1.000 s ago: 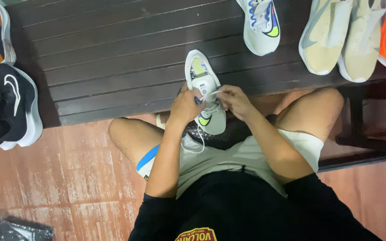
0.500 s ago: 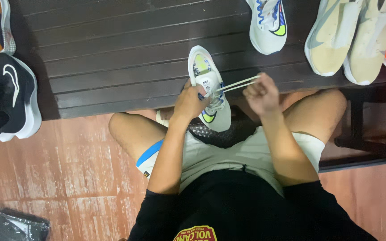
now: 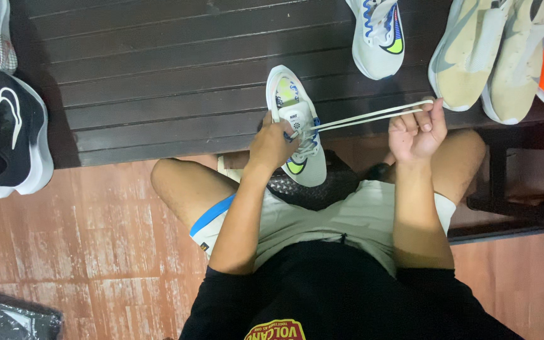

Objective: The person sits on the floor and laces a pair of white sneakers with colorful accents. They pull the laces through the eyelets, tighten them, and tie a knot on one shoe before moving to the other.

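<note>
Since the earlier frame, the right hand [image 3: 415,129] has drawn the white lace [image 3: 373,115] farther right, pinching its taut doubled end. The left hand [image 3: 272,143] grips the light, soft white sneaker [image 3: 297,123] at its tongue, on the dark slatted table [image 3: 158,75] edge; hold there, as the limp lace likely slips.

White sneaker [image 3: 297,129], lace [image 3: 373,116] taut

A single head-worn view is given, aimed steeply down from above the lap, the dark slatted bench [image 3: 158,94] lying close at 12 o'clock
</note>
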